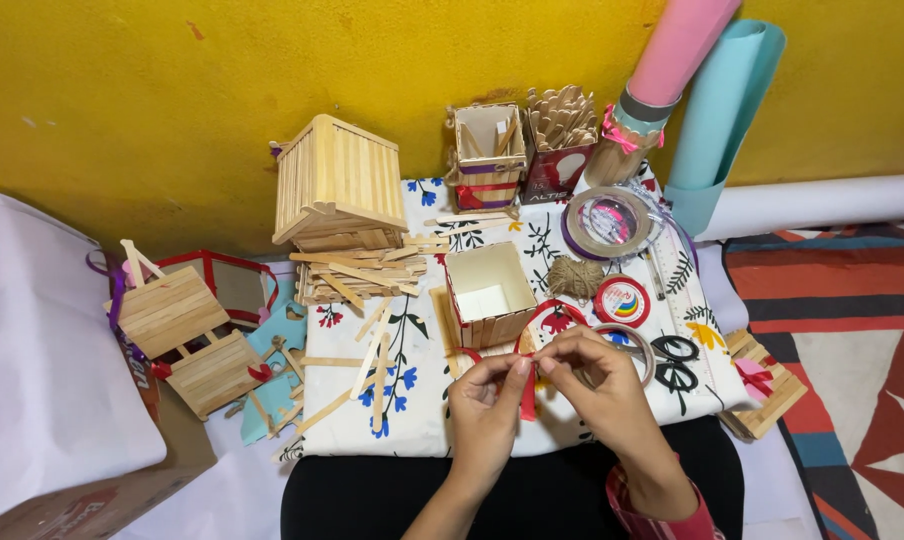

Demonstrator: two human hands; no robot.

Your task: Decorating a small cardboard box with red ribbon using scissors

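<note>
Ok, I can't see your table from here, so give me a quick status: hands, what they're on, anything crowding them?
Left hand and right hand both pinching red ribbon. Ribbon runs up to small stick box. Scissors and tape roll close beside right hand.

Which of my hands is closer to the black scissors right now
Right. Your right hand sits just left of the black scissors, nearly beside the handles. Your left hand is farther left, beyond the right hand, both pinching the red ribbon.
</note>
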